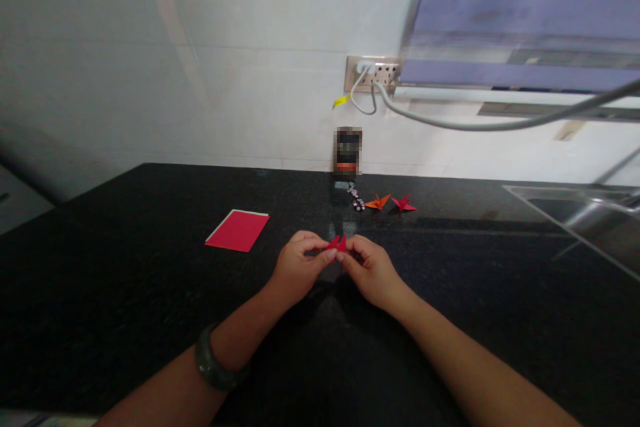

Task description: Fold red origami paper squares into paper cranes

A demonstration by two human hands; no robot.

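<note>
Fingers (314,241) pinch red paper (342,246), apparently folded

Held paper (343,246) part-hidden by fingers (326,255), pixelated object (348,151), possibly a phone, cropped sink (607,230)

I see a thick, rounded bangle (206,363) around the left forearm (245,327), in the lower left of the frame. It's a dark grey-green with a soft shine, smooth and plain; I can't tell what it's made of. It sits loosely, standing out past the arm at both edges. The right forearm (450,347), in the lower right, is bare, and both forearms narrow toward the wrists.
</note>
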